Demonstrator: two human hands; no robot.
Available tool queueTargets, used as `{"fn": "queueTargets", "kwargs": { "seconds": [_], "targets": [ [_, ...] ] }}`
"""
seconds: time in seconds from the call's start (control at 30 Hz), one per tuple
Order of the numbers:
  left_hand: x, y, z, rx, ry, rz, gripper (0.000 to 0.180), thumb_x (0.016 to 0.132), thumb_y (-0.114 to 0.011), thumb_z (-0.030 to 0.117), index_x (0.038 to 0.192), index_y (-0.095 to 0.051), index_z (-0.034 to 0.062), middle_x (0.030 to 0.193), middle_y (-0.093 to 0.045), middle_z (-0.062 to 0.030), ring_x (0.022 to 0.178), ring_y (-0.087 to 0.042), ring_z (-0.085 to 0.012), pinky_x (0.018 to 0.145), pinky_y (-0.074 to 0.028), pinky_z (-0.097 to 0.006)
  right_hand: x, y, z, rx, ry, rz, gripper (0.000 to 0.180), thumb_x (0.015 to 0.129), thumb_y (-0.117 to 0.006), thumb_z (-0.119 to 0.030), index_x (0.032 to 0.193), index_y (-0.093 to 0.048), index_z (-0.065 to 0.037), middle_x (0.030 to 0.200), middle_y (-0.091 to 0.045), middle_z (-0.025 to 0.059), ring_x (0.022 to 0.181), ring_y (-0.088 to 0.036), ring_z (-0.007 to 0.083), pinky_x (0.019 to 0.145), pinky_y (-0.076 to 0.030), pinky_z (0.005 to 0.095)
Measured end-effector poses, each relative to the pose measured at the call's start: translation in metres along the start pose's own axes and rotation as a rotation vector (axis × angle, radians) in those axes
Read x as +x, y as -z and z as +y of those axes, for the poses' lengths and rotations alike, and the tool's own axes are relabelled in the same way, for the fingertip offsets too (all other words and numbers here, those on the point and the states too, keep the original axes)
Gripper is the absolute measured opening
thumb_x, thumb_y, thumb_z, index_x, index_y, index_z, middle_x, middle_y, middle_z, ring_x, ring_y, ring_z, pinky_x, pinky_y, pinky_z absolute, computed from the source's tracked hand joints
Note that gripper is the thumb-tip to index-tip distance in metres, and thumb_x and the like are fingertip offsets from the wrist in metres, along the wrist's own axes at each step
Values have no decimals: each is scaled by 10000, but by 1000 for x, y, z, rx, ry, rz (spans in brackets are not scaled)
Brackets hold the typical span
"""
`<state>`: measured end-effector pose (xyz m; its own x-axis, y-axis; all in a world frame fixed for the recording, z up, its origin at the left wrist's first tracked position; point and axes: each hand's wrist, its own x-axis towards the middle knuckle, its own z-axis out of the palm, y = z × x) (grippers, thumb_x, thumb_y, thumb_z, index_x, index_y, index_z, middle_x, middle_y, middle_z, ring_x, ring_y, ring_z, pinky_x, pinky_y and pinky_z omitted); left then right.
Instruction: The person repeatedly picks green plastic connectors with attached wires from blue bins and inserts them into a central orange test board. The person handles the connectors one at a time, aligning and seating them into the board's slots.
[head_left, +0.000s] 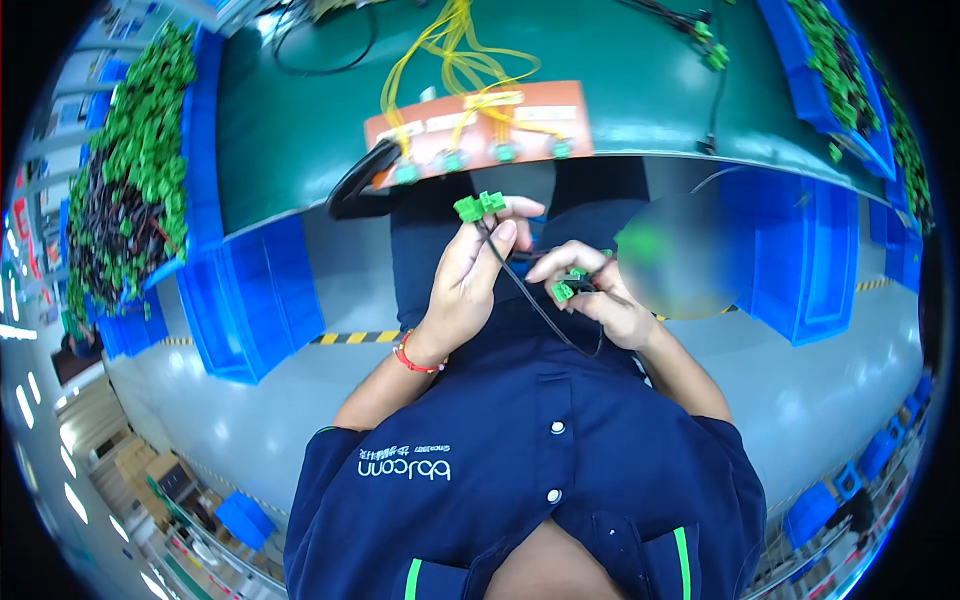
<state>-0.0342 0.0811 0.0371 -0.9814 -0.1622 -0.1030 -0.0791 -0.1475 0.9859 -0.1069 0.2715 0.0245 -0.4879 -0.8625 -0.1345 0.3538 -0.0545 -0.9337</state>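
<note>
In front of my chest, my left hand (pixel 468 268) pinches a green plug connector (pixel 479 207) between thumb and fingers. A black cable (pixel 535 302) hangs from it and loops across to my right hand (pixel 606 300). That hand is closed around more green connectors (pixel 565 290) and part of the dark cable, some of it hidden by the fingers. Beyond my hands, at the table's near edge, lies an orange fixture board (pixel 480 130) with white labels, yellow wires (pixel 455 60) and several green sockets along its front.
The green table (pixel 650 100) spans the far side. Blue bins hold green and black parts at the left (pixel 205 150) and right (pixel 800 60). Lower blue bins (pixel 245 310) stand under both ends. Black cables with green ends (pixel 712 50) lie at the back right. A blurred patch covers the area right of my right hand.
</note>
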Motion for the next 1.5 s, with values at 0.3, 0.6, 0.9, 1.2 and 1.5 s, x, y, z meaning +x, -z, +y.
{"fn": "queueTargets", "kwargs": {
  "seconds": [0.3,0.6,0.9,1.2,1.5],
  "targets": [
    [-20,44,-9,-97,-12,160,418,1080,-419,231,1359,-486,-72,1149,-675,-163,1055,-644,-212,942,-492,-336,39,-37,8,-137,112,97,113,953,-642,-134,1018,-614,-46,801,-505,-52,699,-426,20,616,-353,207],
    [-20,41,-14,372,-82,-10,320,941,-501,-22,1257,-546,-48,1118,-644,-174,943,-641,-265,839,-497,-329,60,-42,3,-254,79,204,324,893,-728,-61,1184,-602,7,967,-660,28,912,-621,59,798,-516,239],
    [-22,38,-8,-123,28,87,257,1029,-487,71,1229,-591,-54,1250,-608,-114,1111,-609,-170,974,-479,-324,64,-32,11,-82,54,311,114,933,-685,-77,1018,-682,-1,895,-678,15,808,-608,40,711,-499,207],
    [-15,56,4,-34,-49,209,300,1053,-459,171,1188,-632,-33,998,-657,-68,975,-595,-105,901,-447,-256,68,-30,-6,88,26,82,259,983,-621,-169,1180,-647,-3,964,-731,73,633,-498,7,574,-399,171],
    [-12,58,-14,92,-92,379,315,1065,-480,199,1205,-618,-48,902,-666,-63,867,-579,-88,799,-455,-240,92,-43,8,232,-50,322,145,945,-694,-185,923,-657,-46,662,-642,17,441,-396,5,410,-279,188]
  ]
}}
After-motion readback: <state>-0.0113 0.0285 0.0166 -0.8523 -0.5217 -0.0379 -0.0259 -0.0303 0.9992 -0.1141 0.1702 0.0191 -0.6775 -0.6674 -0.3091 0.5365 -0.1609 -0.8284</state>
